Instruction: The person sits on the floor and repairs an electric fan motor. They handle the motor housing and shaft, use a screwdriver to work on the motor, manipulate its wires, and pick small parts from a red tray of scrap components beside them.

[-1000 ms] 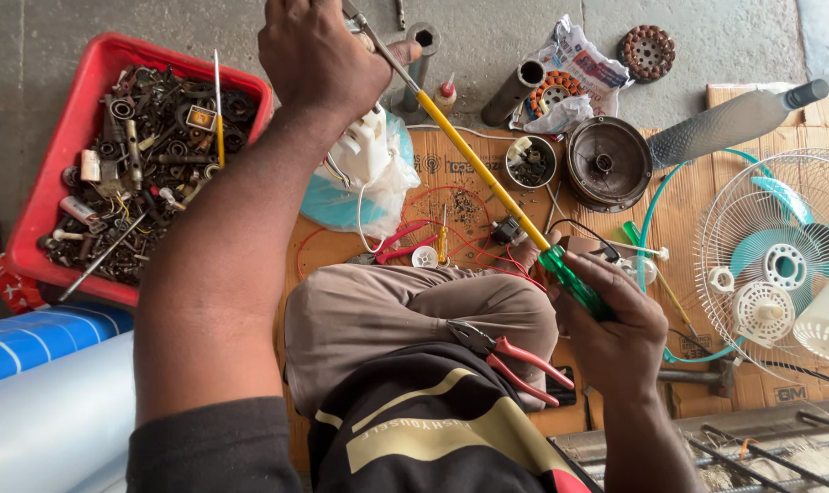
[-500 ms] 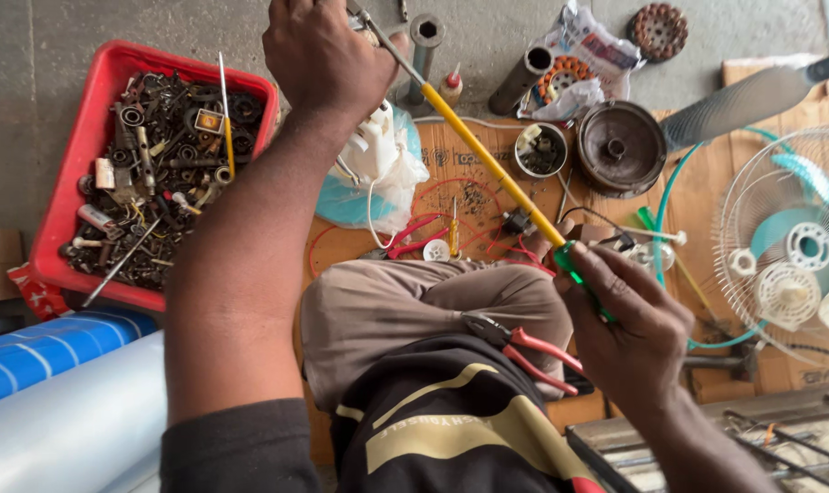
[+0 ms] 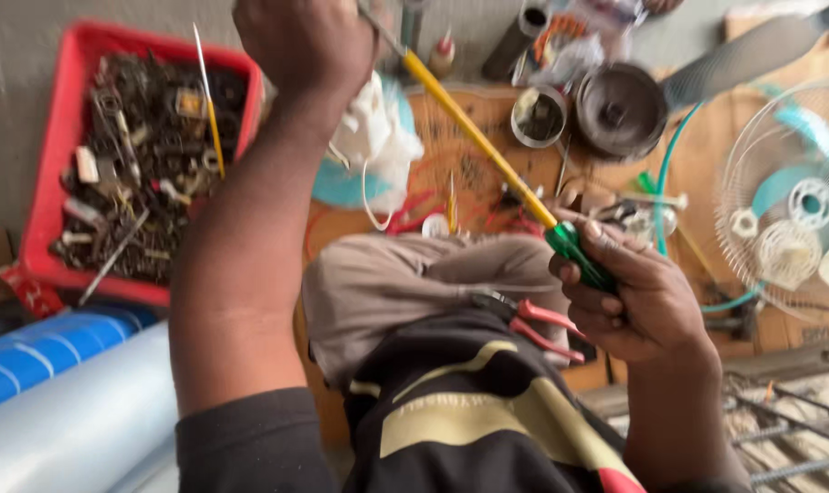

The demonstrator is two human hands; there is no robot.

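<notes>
My right hand (image 3: 635, 292) grips the green handle of a long screwdriver (image 3: 483, 151) with a yellow shaft that slants up and left. My left hand (image 3: 305, 41) is closed at the top of the view, around the metal tip end of that screwdriver; what else it holds is hidden. A white plastic part with wires (image 3: 373, 137) lies on a teal disc just below the left hand. Red-handled pliers (image 3: 538, 324) rest on my lap.
A red tray (image 3: 63, 137) full of dark metal parts sits at the left. A round metal motor housing (image 3: 620, 110), a small tin (image 3: 535, 114), a white fan guard (image 3: 789, 201) and a blue-white pipe (image 3: 49, 393) lie around.
The camera has shifted and come closer. Both hands keep their hold on the screwdriver, which sits slightly lower and more to the right in the view.
</notes>
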